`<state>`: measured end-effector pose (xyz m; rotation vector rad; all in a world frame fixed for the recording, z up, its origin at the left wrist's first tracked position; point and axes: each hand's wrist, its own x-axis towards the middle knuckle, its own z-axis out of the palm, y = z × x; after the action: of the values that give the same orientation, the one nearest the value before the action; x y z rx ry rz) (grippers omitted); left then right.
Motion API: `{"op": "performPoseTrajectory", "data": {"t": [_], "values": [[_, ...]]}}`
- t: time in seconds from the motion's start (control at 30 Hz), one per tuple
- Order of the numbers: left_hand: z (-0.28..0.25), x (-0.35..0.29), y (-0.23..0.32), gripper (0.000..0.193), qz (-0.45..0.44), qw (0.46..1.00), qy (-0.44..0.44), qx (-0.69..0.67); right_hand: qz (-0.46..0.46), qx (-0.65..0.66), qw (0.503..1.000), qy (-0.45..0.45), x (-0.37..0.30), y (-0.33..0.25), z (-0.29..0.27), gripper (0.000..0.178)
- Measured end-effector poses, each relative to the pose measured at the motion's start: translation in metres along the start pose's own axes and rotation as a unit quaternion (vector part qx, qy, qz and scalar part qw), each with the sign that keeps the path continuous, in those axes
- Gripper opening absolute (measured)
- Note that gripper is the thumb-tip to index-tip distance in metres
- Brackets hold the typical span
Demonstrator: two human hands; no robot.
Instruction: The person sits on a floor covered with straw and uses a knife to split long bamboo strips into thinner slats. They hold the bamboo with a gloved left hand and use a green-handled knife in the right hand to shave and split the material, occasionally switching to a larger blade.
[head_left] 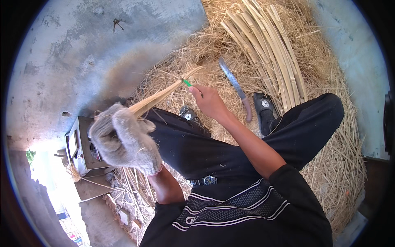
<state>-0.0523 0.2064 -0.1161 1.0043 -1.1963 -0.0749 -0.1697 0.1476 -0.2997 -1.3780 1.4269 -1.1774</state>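
Observation:
My left hand (125, 138), in a thick grey knitted glove, is closed round the lower end of a pale split bamboo strip (154, 101). The strip slants up and to the right from the glove, and its far end is frayed into thin fibres. Bare and closed, my right hand (207, 101) grips a slim green-handled tool (187, 82). Its tip touches the strip near the frayed end; the working edge is too small to make out. A large knife (233, 79) with a brown handle lies on the shavings beyond my right forearm.
Long split bamboo strips (279, 61) lie in a bundle at the far right, beside my right shoe (265, 110). Shavings (329, 197) cover the floor. A worn grey wall (103, 45) stands at the left, with a small cabinet (88, 144) and a straw broom (74, 173) below it.

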Motion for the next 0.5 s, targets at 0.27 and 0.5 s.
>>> {"op": "performPoseTrajectory", "data": {"t": [0.27,0.5], "values": [[0.017,0.058,0.002,0.035,0.069,0.998,0.007,0.002,-0.002,0.028,0.997,-0.075,-0.044,-0.067,-0.02,0.036],[0.036,0.053,-0.023,0.036,-0.044,0.954,-0.121,-0.272,-0.051,-0.04,0.997,-0.037,-0.038,-0.064,-0.018,0.031]]}}
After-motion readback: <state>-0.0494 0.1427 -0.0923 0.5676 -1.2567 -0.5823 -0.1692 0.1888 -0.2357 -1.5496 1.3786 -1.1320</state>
